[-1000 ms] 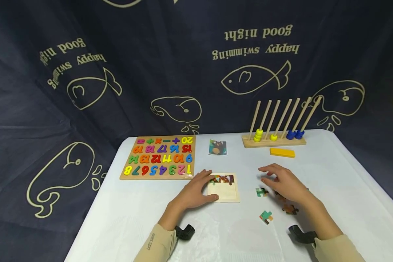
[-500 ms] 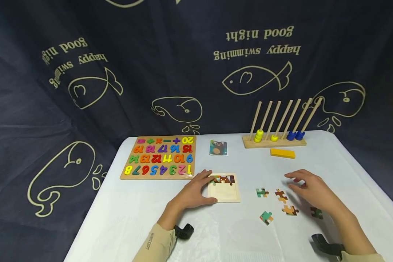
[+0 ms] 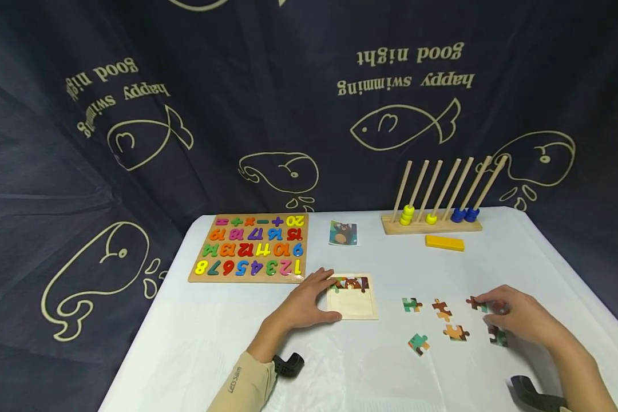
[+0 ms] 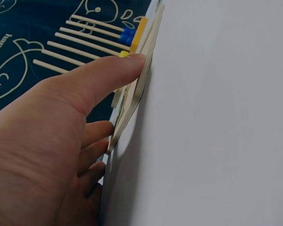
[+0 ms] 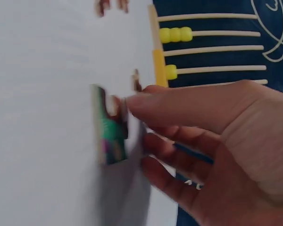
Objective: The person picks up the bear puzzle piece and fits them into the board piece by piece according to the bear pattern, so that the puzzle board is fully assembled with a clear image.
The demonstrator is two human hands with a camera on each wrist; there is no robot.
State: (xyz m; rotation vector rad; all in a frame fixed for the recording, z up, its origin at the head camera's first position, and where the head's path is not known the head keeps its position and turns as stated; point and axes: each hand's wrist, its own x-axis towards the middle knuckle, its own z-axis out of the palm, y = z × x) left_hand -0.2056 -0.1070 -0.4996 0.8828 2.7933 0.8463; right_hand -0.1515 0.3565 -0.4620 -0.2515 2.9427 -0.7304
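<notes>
In the head view my left hand [image 3: 306, 303] holds the left side of a small wooden puzzle tray [image 3: 357, 313], its thumb at the front corner and fingers at the back. The tray's top row bears joined pieces of a bear picture. In the left wrist view the thumb presses the tray's edge [image 4: 142, 87]. My right hand [image 3: 527, 317] is low over the right side, fingers loosely bent. Its fingertips are at a brown and teal puzzle piece [image 3: 476, 303], with no clear grip. A dark green piece [image 3: 498, 336] lies beside the thumb, larger but blurred in the right wrist view.
Several loose puzzle pieces [image 3: 456, 332] lie between the tray and my right hand. Behind stand a wooden peg abacus [image 3: 431, 226], a yellow block [image 3: 444, 243] and a bear picture card [image 3: 343, 233]. A number board [image 3: 248, 249] lies at the left.
My right hand has moved right and towards me, from above the middle pieces to the rightmost ones, uncovering the pieces it passed over. My left hand stays on the tray.
</notes>
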